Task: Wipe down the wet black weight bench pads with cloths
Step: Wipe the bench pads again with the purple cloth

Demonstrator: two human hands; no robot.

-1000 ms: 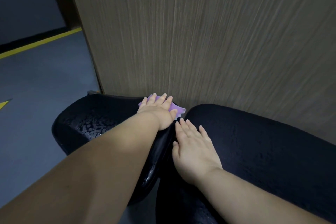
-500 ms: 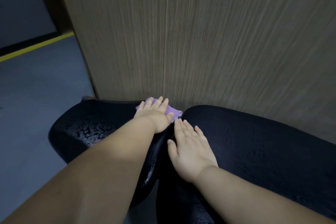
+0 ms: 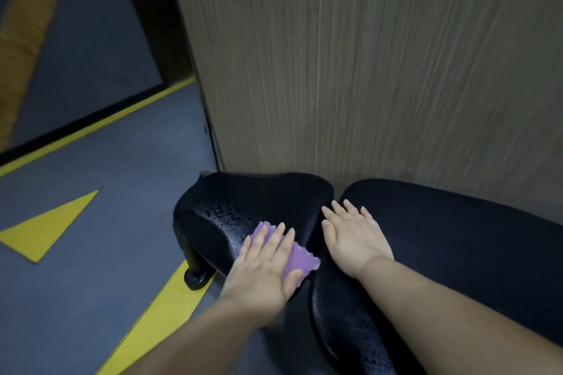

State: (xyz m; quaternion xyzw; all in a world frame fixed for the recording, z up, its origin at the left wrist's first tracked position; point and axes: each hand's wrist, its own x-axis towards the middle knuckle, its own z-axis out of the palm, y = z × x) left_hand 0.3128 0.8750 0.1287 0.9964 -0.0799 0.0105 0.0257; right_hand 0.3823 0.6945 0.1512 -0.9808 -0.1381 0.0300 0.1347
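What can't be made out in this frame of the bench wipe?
Head view:
- Cloth: mostly covered by the left hand, so its full extent is hidden.
- Right pad: cut off by the right and bottom edges.
- Under the right hand: hidden by the flat palm.
- Bench frame: only one foot shows below the left pad.

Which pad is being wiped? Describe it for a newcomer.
Two black pads sit in front of the wood-grain panel. Take the smaller left pad, above the yellow floor stripe. Unlike the longer pad under the bare right hand, it has the left hand pressing a purple cloth on it.
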